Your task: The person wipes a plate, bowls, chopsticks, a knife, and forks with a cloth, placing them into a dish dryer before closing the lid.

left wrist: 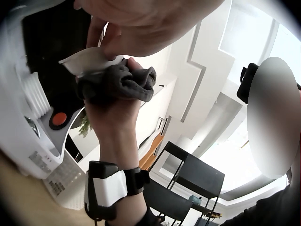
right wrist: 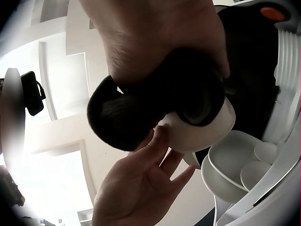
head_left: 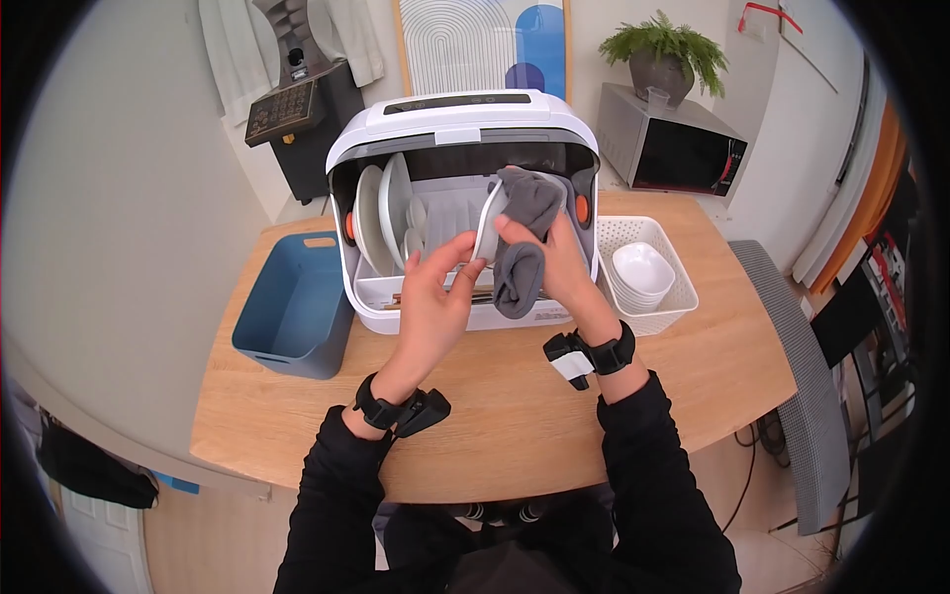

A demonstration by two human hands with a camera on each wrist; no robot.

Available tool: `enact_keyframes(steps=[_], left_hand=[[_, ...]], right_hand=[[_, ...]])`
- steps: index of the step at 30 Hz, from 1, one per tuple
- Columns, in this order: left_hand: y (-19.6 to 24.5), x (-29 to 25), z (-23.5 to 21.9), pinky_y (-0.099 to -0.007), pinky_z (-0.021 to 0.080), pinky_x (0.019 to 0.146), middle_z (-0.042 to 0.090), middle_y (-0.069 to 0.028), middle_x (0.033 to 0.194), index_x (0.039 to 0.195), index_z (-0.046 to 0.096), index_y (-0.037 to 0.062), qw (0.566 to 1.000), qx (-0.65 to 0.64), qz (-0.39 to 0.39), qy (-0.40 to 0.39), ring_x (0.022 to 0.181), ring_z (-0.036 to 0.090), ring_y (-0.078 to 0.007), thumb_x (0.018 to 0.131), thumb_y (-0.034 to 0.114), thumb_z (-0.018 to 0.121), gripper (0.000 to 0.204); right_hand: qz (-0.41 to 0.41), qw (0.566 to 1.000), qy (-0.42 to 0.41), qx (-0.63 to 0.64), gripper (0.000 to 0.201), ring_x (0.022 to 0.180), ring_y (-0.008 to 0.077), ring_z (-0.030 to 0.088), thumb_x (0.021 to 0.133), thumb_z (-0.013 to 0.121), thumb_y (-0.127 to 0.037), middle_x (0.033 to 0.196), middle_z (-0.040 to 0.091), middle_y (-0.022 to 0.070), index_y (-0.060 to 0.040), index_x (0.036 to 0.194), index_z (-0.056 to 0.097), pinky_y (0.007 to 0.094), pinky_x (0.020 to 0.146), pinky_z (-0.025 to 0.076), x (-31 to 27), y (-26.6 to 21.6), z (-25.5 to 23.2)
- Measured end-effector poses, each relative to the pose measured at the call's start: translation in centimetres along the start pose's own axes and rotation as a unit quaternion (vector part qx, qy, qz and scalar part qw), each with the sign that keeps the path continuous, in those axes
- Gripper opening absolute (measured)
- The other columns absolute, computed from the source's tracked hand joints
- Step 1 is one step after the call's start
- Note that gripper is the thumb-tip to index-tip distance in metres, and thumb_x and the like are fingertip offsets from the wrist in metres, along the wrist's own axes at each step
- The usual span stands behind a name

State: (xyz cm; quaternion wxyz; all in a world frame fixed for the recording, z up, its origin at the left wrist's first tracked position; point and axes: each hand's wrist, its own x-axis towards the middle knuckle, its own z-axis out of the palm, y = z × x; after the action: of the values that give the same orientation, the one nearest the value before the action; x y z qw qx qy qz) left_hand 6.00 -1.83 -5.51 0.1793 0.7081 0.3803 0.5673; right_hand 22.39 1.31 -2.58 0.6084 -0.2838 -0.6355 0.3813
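In front of the open dish cabinet [head_left: 460, 117], both hands are on a white bowl [head_left: 487, 226]. My left hand [head_left: 433, 302] pinches its rim between thumb and fingers, seen closer in the right wrist view, where the bowl [right wrist: 202, 135] shows its pale outer side. The right hand [head_left: 566, 267] holds a dark grey cloth [head_left: 532, 203] against the bowl, with one end of the cloth hanging below the palm. From the left wrist, the cloth [left wrist: 124, 80] is bunched over the bowl's side. Much of the bowl is hidden by cloth and fingers.
White plates [head_left: 369, 223] and small dishes stand upright at the cabinet's left. A blue bin [head_left: 297, 353] is left of it on the wooden table [head_left: 495, 416]. To the right, a white basket [head_left: 661, 322] holds stacked bowls [head_left: 643, 269]. A microwave [head_left: 683, 153] stands behind.
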Motion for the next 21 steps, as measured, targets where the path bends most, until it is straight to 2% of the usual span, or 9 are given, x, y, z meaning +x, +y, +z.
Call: enact_keyframes(steps=[2, 3, 4, 7, 10, 13, 16, 19, 21], left_hand=[[0.7, 0.0, -0.3, -0.0521, 0.025, 0.110, 0.071, -0.0053, 0.100, 0.117, 0.065, 0.0065, 0.995, 0.084, 0.051, 0.004, 0.099, 0.066, -0.0202, 0.090, 0.001, 0.062, 0.027], [0.9, 0.1, -0.5, -0.0547, 0.021, 0.111, 0.071, -0.0046, 0.098, 0.115, 0.066, 0.0080, 0.992, 0.105, 0.074, 0.006, 0.099, 0.065, -0.0211, 0.090, 0.001, 0.062, 0.026], [1.0, 0.1, -0.6, -0.0573, 0.017, 0.112, 0.070, -0.0038, 0.097, 0.113, 0.066, 0.0094, 0.987, 0.125, 0.097, 0.009, 0.100, 0.065, -0.0221, 0.089, 0.000, 0.062, 0.026], [0.8, 0.7, -0.9, -0.0591, 0.018, 0.112, 0.070, -0.0017, 0.095, 0.110, 0.067, 0.0121, 0.948, 0.245, 0.202, 0.024, 0.104, 0.063, -0.0220, 0.083, -0.002, 0.063, 0.031], [0.4, 1.1, -1.5, -0.0624, 0.019, 0.111, 0.069, 0.0026, 0.095, 0.109, 0.067, 0.0150, 0.894, 0.364, 0.261, 0.007, 0.108, 0.061, -0.0206, 0.078, 0.001, 0.065, 0.034], [0.6, 1.4, -1.9, -0.0663, 0.019, 0.109, 0.067, 0.0050, 0.095, 0.110, 0.067, 0.0183, 0.847, 0.433, 0.307, 0.012, 0.111, 0.060, -0.0205, 0.077, 0.005, 0.067, 0.036], [0.7, 1.5, -2.4, -0.0684, 0.019, 0.108, 0.066, 0.0075, 0.097, 0.108, 0.067, 0.0207, 0.832, 0.450, 0.323, 0.018, 0.113, 0.059, -0.0212, 0.078, 0.008, 0.067, 0.033], [0.6, 1.9, -2.8, -0.0675, 0.018, 0.108, 0.066, 0.0059, 0.100, 0.110, 0.067, 0.0226, 0.852, 0.403, 0.334, 0.002, 0.113, 0.058, -0.0217, 0.080, 0.014, 0.070, 0.031], [1.7, 2.0, -3.1, -0.0655, 0.018, 0.108, 0.067, 0.0020, 0.103, 0.112, 0.068, 0.0198, 0.892, 0.348, 0.287, 0.024, 0.115, 0.057, -0.0236, 0.084, 0.018, 0.070, 0.028]], right_hand=[[0.065, 0.991, 0.019, 0.111, 0.037, 0.088, 0.0098, 0.057, 0.091, 0.069, -0.025, 0.099, 0.061, 0.0026, -0.0023, 0.118, 0.057, 0.0255, 0.079, 0.049, 0.3, 0.2, 0.0], [0.064, 0.986, 0.025, 0.151, 0.034, 0.080, 0.0070, 0.056, 0.094, 0.065, -0.036, 0.092, 0.061, 0.0007, -0.0048, 0.107, 0.059, 0.0231, 0.071, 0.048, 0.4, 0.3, 0.3], [0.083, 0.982, 0.019, 0.170, 0.035, 0.080, 0.0072, 0.056, 0.095, 0.064, -0.038, 0.093, 0.060, 0.0008, -0.0051, 0.108, 0.059, 0.0231, 0.071, 0.048, 0.6, 0.3, 0.2], [0.116, 0.970, 0.005, 0.214, 0.043, 0.084, 0.0090, 0.060, 0.096, 0.057, -0.046, 0.096, 0.062, 0.0032, -0.0055, 0.110, 0.060, 0.0227, 0.075, 0.049, 0.3, -1.1, 0.3], [0.168, 0.951, -0.012, 0.259, 0.042, 0.090, 0.0121, 0.062, 0.094, 0.063, -0.041, 0.100, 0.064, 0.0059, -0.0036, 0.113, 0.060, 0.0252, 0.077, 0.052, 0.3, -1.6, 0.2], [0.194, 0.956, 0.010, 0.220, 0.039, 0.089, 0.0159, 0.065, 0.089, 0.069, -0.031, 0.100, 0.065, 0.0086, -0.0016, 0.113, 0.061, 0.0288, 0.071, 0.056, 0.1, -1.0, -0.4], [0.192, 0.966, 0.030, 0.168, 0.033, 0.080, 0.0164, 0.066, 0.083, 0.073, -0.020, 0.093, 0.066, 0.0085, -0.0001, 0.107, 0.062, 0.0302, 0.062, 0.057, 0.5, 0.8, -0.9], [0.183, 0.965, 0.035, 0.185, 0.027, 0.074, 0.0159, 0.065, 0.082, 0.072, -0.015, 0.087, 0.066, 0.0080, 0.0006, 0.102, 0.063, 0.0300, 0.059, 0.058, 0.9, 2.0, -1.5], [0.193, 0.965, 0.039, 0.176, 0.027, 0.073, 0.0144, 0.064, 0.081, 0.073, -0.015, 0.085, 0.065, 0.0066, 0.0007, 0.101, 0.064, 0.0282, 0.059, 0.056, 0.9, 2.2, -1.8]])
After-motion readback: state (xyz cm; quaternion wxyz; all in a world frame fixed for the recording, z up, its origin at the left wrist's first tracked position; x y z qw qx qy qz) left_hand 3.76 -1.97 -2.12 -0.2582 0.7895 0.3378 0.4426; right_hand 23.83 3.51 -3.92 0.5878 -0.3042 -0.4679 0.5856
